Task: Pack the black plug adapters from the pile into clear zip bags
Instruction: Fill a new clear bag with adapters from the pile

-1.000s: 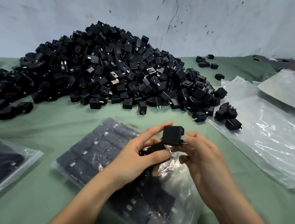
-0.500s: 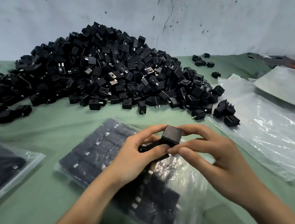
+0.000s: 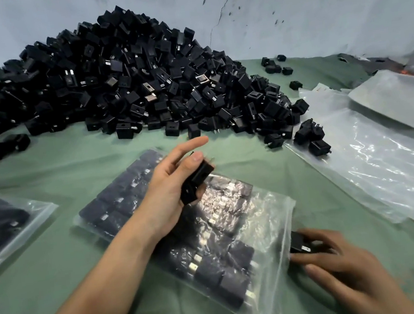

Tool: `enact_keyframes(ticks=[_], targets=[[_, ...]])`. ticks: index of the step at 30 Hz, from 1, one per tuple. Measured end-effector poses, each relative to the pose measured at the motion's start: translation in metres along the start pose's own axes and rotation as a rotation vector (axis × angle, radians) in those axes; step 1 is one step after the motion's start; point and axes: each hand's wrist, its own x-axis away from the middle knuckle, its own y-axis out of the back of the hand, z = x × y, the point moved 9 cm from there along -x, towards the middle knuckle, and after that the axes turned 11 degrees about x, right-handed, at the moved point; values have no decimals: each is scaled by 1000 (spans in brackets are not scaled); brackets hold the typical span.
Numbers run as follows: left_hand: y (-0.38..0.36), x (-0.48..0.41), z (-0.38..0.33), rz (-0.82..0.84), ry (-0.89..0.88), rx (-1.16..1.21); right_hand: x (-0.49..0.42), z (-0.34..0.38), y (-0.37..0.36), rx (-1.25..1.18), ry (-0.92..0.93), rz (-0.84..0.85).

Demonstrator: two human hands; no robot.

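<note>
A big pile of black plug adapters (image 3: pixel 124 83) rises against the wall at the back. A clear zip bag (image 3: pixel 269 230), packed with rows of adapters, lies on the green cloth in front of me, its open mouth to the right. My left hand (image 3: pixel 170 187) hovers over the bag, holding a couple of black adapters (image 3: pixel 197 180) with the index finger stretched out. My right hand (image 3: pixel 344 267) grips one black adapter (image 3: pixel 298 243) at the bag's mouth, low right.
Another filled bag (image 3: pixel 6 228) lies at the left edge. A stack of empty clear bags (image 3: pixel 390 176) spreads on the right, with a few loose adapters (image 3: pixel 310 136) on its near corner. The grey wall (image 3: pixel 312 0) closes the back.
My hands were together above the bag, both on the adapters. Now my right hand has dropped low right to the bag's mouth with one adapter; my left stays over the bag holding the others.
</note>
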Motion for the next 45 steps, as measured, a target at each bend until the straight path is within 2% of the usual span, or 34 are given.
enact_keyframes(ticks=[6, 10, 14, 18, 20, 27, 33, 37, 40, 45], targets=[[-3, 1, 0, 12, 21, -5, -14, 19, -15, -101, 20, -23], [-2, 1, 1, -7, 20, -8, -11, 19, -4, -159, 40, -140], [-1, 0, 2, -13, 18, -21, -12, 22, -19, -215, 68, -43], [-1, 1, 2, -21, 26, -24, -13, 27, -42, -126, 83, 155], [-1, 1, 1, -23, 31, -34, -14, 26, -42, -101, 84, 201], [-3, 2, 0, -9, 29, -39, -14, 23, -22, 148, 190, 112], [-3, 2, 2, -4, 36, -42, -11, 14, -14, -31, 108, 156], [-3, 1, 4, -2, 41, -60, -9, 16, -18, -24, 79, 135], [-3, 2, 4, -2, 45, -67, -5, 9, -30, -124, -25, 237], [-2, 2, 4, 0, 50, -75, -5, 11, -32, -62, -3, 227]])
